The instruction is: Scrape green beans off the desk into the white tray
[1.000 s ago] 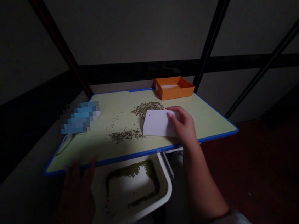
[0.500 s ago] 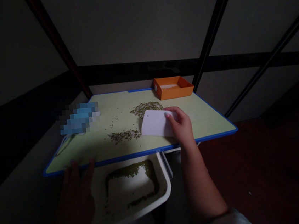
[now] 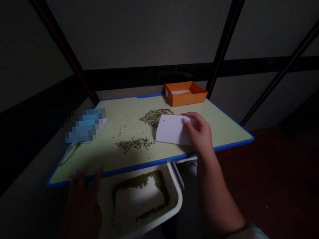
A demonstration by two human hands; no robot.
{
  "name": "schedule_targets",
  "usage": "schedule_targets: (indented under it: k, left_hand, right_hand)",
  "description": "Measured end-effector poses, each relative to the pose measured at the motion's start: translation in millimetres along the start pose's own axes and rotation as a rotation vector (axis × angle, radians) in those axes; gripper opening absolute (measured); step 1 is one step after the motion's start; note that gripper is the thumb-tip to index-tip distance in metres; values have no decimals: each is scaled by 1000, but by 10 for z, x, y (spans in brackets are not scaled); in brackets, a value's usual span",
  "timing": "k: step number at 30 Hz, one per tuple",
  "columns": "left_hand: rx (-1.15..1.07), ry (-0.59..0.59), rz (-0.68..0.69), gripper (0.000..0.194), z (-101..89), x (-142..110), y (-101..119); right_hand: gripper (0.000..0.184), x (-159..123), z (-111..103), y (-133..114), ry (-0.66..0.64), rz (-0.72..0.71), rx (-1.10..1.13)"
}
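Observation:
My right hand (image 3: pixel 201 131) grips a white scraper (image 3: pixel 172 129), a flat sheet with a small hole near one corner, thumb on its face. It is tilted just above the pale green tabletop (image 3: pixel 222 124). Beyond the scraper lies a pile of small green-brown grains (image 3: pixel 155 116), partly covered by it. A second, thinner patch of the grains (image 3: pixel 133 144) is spread to its left, apart from its edge. In deep shadow, my left hand (image 3: pixel 84 203) is open, fingers apart at the table's blue front edge, beside the white tub (image 3: pixel 177 201).
The tub sits below the front edge, with green grains (image 3: pixel 160 180) along its inner sides. At the back right stands an orange open box (image 3: pixel 188 99). A blurred-out blue item (image 3: pixel 87 125) with a pale cord lies at the left. Panelled walls (image 3: pixel 144 29) rise behind the table.
My right hand has drawn the scraper slightly to the right, away from the front patch of grains. A few grains trail where its left edge was. My left hand has stayed in place.

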State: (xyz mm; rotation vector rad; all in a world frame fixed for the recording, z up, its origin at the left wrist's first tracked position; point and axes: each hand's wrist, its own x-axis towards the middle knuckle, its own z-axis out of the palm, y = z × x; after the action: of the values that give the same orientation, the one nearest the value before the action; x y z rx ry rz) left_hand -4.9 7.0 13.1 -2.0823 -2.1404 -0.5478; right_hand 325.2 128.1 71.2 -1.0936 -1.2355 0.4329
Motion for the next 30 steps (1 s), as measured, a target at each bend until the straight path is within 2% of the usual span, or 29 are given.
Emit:
schedule_targets:
  k: [3,6,10,17,24,30]
  left_hand:
    - [-16,6,14,56,2,5,-10]
    - [-25,19,12,56,22,5,-23]
    - [-38,27,2,56,41,3,-18]
    - [-51,-3,-11,56,13,1,7]
    - [-35,-26,-13,60,-16,20,40]
    - [-43,-51,-38,59,-29,20,58]
  right_hand:
    - [15,-43,21,-66,-67,4,-3]
    - [16,-83,70,-88,-81,3,-25]
    - [16,-73,68,-14,-43,24,-44]
    - [16,-20,-74,78,80,35,-62]
    - [14,-135,59,-52,-55,15,10]
    - [16,-175,148,-10,-81,27,10]
